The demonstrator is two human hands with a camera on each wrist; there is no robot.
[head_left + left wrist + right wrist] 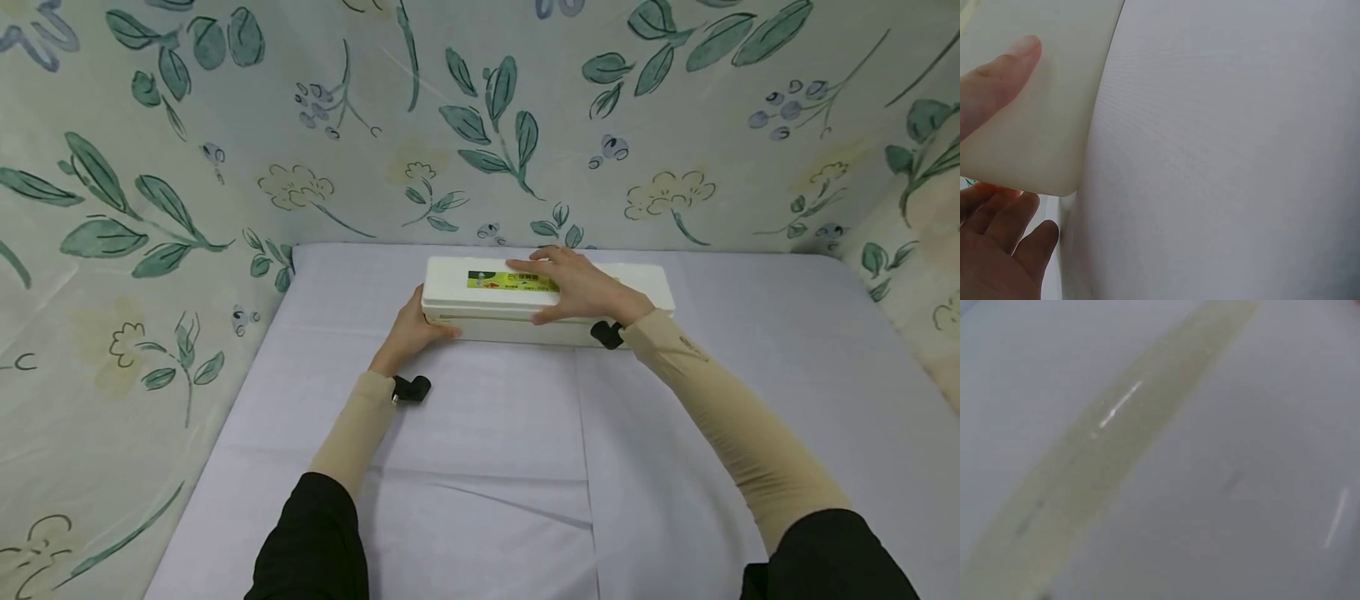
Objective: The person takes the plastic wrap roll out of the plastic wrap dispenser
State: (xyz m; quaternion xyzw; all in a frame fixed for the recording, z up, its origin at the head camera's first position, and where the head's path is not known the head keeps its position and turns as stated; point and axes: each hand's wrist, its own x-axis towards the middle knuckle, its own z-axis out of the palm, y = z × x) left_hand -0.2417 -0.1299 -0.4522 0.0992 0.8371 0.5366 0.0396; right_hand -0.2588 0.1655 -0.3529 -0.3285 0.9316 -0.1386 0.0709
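A long white cling film box [487, 327] with a yellow-green label [510, 281] lies crosswise toward the far edge of the table. At its left end my left hand [414, 329] holds on, thumb over the front face and fingers round the end; the left wrist view shows this thumb [1013, 65] on the box's smooth side [1063, 119]. My right hand [581, 285] grips the box from above, fingers spread across the top and thumb at the front, covering part of the label. In the right wrist view the white surface with a pale green strip [1110, 437] appears close up and blurred.
A pale lilac cloth [487, 433] with fold creases covers the table. Behind it and at the sides hangs a curtain [420, 108] printed with leaves and flowers. A small black wrist camera [412, 388] sits on the left wrist, another [606, 335] on the right.
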